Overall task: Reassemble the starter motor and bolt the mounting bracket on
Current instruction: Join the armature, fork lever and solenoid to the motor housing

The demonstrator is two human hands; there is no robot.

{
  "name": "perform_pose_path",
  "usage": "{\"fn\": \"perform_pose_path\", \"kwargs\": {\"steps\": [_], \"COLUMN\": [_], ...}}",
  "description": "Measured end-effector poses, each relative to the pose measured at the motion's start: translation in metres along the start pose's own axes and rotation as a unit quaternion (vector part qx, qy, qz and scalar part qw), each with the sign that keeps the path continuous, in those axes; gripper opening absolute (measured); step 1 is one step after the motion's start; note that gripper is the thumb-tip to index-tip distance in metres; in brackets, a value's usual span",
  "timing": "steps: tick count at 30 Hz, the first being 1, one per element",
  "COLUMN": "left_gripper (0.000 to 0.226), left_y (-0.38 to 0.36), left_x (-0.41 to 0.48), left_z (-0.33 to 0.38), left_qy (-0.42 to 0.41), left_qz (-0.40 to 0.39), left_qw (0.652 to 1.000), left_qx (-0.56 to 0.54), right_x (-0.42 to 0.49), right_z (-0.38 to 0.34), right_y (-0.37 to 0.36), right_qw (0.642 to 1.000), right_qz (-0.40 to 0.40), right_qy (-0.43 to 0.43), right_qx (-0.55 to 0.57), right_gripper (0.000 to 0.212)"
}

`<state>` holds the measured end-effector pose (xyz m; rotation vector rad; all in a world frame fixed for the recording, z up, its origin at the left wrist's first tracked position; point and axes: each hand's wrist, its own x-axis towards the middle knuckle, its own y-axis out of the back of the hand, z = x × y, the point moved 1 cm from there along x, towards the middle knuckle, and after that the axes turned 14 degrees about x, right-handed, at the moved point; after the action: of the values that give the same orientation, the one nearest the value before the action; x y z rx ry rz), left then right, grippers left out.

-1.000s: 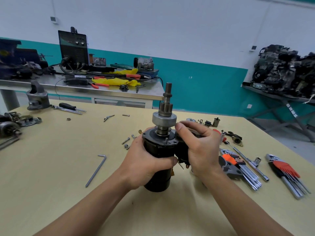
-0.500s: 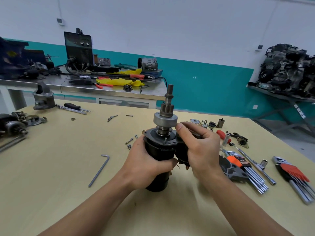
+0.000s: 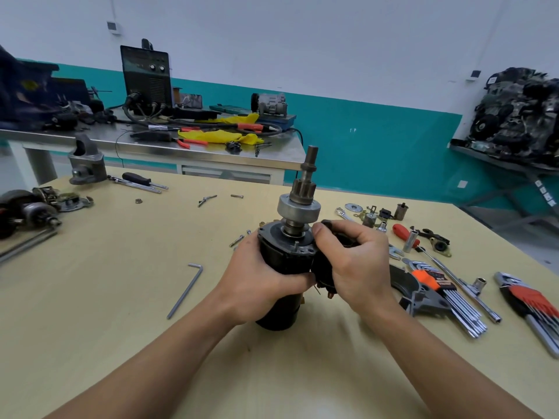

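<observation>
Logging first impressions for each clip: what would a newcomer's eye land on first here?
The black starter motor held upright at mid-table, its geared shaft pointing up: the left hand wraps its body, the right hand holds a smaller black cylinder against its side. Next, the orange hex key sets at the right of the table, and a lone hex key lying left of the hands.

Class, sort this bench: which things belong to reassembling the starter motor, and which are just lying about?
Job: starter motor, gripped by left hand; solenoid in right hand; loose bolts; hex key; grey cast housing, probably.
Lying about: welder, yellow cloth, compressor, engine at far right.
</observation>
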<state>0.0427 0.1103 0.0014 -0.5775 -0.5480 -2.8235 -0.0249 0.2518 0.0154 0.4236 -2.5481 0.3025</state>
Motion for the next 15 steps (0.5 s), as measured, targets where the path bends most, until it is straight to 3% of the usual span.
{"fn": "perform_pose_path", "kwargs": {"steps": [9, 15], "left_gripper": [0.038, 0.057], "left_y": [-0.003, 0.000], "left_x": [0.003, 0.000], "left_z": [-0.003, -0.005], "left_qy": [0.019, 0.010], "left_qz": [-0.030, -0.010], "left_qw": [0.999, 0.999], "left_qx": [0.001, 0.036], "right_x": [0.004, 0.013], "right_z": [-0.002, -0.012], "right_y": [0.001, 0.014], "right_qw": [0.995, 0.987], "right_qz": [0.066, 0.098], "right_qy": [-0.020, -0.011], "right_qx": [0.073, 0.129], "right_gripper": [0.006, 0.009]}}
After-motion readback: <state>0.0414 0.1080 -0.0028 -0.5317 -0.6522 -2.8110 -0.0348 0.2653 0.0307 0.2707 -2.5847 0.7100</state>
